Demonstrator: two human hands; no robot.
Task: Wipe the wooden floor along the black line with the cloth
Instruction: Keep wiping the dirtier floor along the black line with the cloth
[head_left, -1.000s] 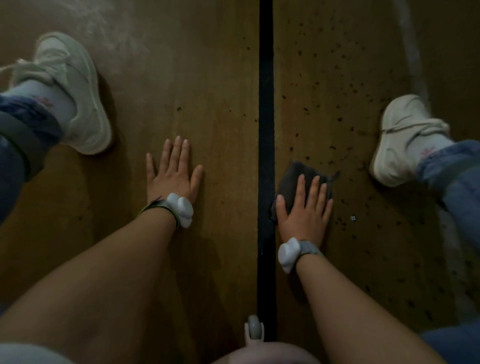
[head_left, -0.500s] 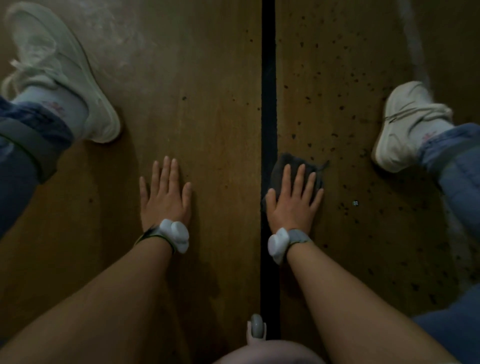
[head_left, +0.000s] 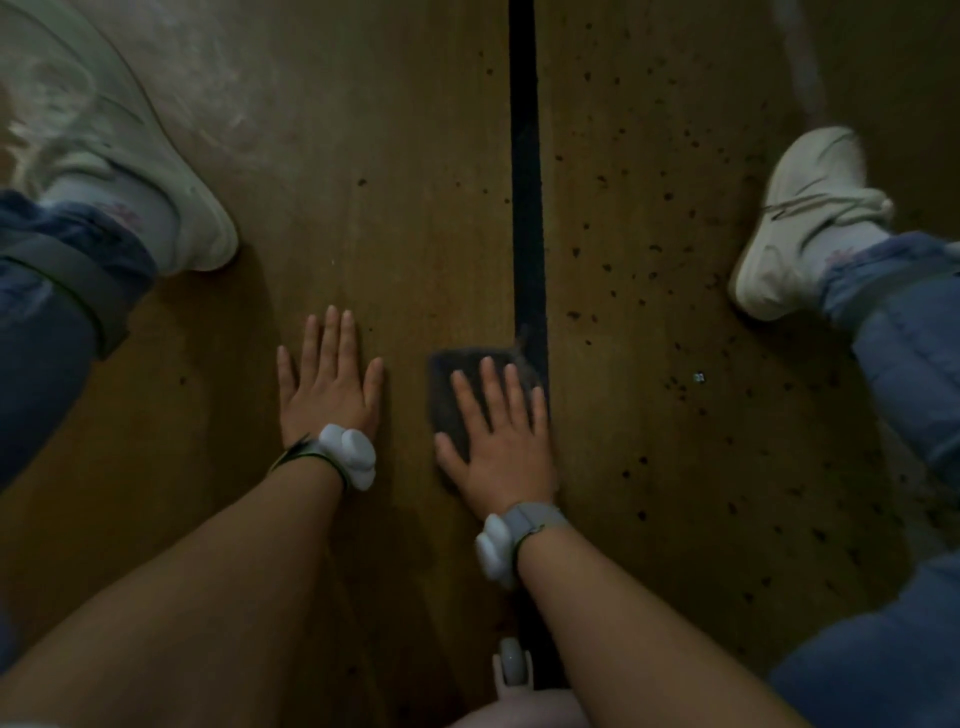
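Cloth (head_left: 470, 361), dark grey, lies flat on the wooden floor (head_left: 363, 249), mostly just left of the black line (head_left: 525, 208), its right edge overlapping that line. Right hand (head_left: 501, 457) presses down on it, fingers (head_left: 491, 384) straight and slightly spread, little finger at the line's edge. Left hand (head_left: 330, 400) rests palm-down on bare boards further left of the line, fingers (head_left: 332, 343) straight and nearly together, holding nothing. A pink mark on the sock (head_left: 122, 215), far left of the line, is too blurred to read
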